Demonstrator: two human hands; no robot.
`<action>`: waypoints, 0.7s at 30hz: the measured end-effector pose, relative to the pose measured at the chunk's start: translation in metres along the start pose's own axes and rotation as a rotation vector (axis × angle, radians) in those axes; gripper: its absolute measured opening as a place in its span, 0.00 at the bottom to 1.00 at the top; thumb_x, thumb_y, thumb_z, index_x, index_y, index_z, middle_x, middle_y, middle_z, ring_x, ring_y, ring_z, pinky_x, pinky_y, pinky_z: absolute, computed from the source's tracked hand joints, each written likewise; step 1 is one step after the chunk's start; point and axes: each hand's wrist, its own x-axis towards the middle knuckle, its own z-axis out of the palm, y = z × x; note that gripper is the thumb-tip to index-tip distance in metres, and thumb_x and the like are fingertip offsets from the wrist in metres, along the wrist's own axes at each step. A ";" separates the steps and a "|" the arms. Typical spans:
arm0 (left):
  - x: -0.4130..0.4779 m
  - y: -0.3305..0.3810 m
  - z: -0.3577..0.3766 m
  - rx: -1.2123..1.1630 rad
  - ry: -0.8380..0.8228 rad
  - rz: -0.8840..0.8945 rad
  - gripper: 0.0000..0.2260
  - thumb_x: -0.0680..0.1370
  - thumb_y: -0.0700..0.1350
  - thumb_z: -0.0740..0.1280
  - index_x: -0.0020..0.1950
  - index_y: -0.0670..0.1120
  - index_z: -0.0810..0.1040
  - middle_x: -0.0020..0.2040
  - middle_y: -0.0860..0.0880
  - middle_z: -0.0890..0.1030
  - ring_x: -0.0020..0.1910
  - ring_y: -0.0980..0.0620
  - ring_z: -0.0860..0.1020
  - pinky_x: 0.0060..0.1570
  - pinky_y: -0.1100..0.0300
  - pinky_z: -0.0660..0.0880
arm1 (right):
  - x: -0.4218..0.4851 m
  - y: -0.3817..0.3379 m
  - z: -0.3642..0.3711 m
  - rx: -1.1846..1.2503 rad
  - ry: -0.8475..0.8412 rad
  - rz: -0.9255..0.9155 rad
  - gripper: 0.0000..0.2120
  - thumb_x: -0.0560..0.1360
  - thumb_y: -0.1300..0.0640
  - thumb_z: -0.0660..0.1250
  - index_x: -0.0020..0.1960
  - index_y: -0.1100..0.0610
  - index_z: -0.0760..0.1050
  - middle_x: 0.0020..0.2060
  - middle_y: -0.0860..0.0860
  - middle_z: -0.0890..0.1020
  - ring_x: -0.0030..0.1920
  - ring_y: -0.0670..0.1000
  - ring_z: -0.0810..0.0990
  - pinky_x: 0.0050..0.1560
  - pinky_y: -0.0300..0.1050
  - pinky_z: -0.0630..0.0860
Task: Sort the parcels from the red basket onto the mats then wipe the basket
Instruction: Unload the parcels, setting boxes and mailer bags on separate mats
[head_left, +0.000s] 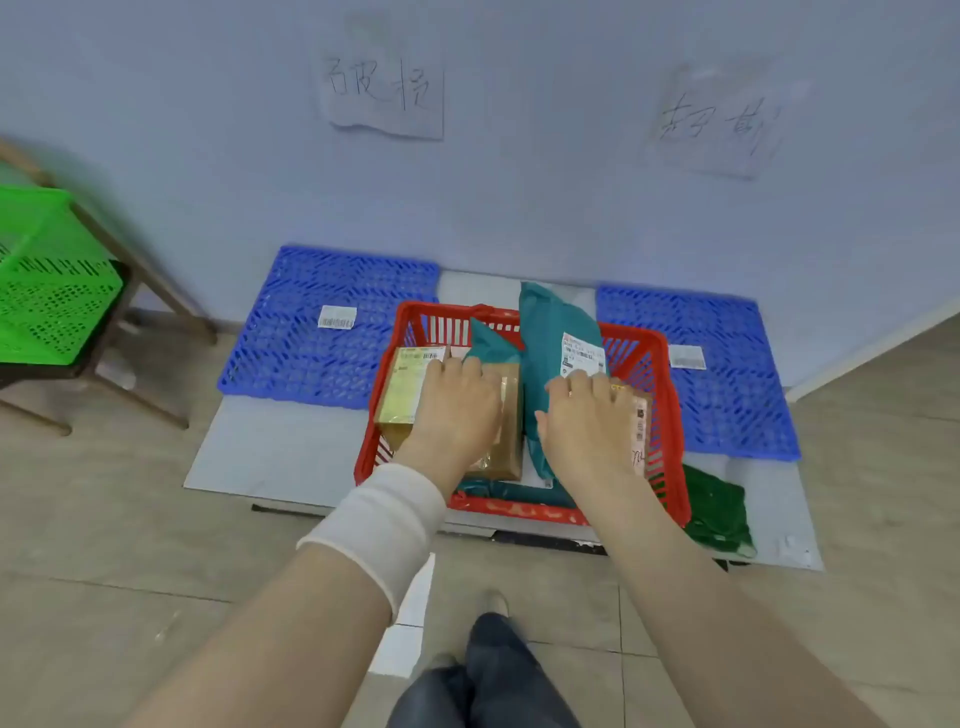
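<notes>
A person bends over a red basket (415, 309) that sits on a grey board (270, 447) on the tiled floor, between two blue mats, and reaches into it with both hands. The left hand (457, 402), its wrist wrapped in a white band (379, 519), lies palm down across two cardboard boxes, a yellowish box (402, 389) on the left and a brown box (511, 421) beside it, with the fingers straight and close together, the tips at the boxes' far edge. The right hand (592, 415) rests palm down with its fingers spread, partly on a large teal bag (545, 332) that stands upright and rises over the basket's back rim, and partly on a pinkish parcel (641, 415) against the right wall; the thumb touches the bag's side. A smaller teal bag (491, 345) pokes up behind the boxes, and another teal parcel (509, 491) lies low along the front wall. The left mat (291, 338) and the right mat (727, 405) each carry a white barcode label and no parcels. A green cloth (719, 509) lies on the board just beside the basket's right front corner. A green basket (47, 280) rests on a stand at far left, and two handwritten paper signs (384, 93) hang on the wall above the mats.
</notes>
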 end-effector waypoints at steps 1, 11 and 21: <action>0.005 0.000 0.004 0.011 -0.030 -0.013 0.12 0.78 0.44 0.59 0.60 0.44 0.71 0.59 0.43 0.75 0.58 0.43 0.72 0.57 0.51 0.66 | 0.004 -0.002 0.005 -0.003 -0.032 0.010 0.13 0.77 0.55 0.60 0.60 0.58 0.69 0.57 0.57 0.74 0.59 0.58 0.70 0.57 0.54 0.66; 0.016 -0.018 0.065 -0.157 -0.124 -0.080 0.13 0.78 0.47 0.59 0.60 0.46 0.73 0.59 0.44 0.75 0.58 0.43 0.72 0.59 0.51 0.65 | 0.021 -0.017 0.055 0.140 -0.214 0.082 0.17 0.78 0.49 0.58 0.62 0.59 0.68 0.57 0.55 0.74 0.58 0.57 0.71 0.55 0.50 0.69; 0.000 -0.035 0.113 -0.994 -0.286 -0.613 0.20 0.75 0.54 0.66 0.60 0.43 0.70 0.56 0.45 0.77 0.51 0.48 0.77 0.49 0.55 0.75 | 0.016 -0.032 0.088 0.808 -0.393 0.489 0.27 0.76 0.45 0.62 0.69 0.59 0.66 0.65 0.56 0.73 0.64 0.55 0.72 0.60 0.47 0.68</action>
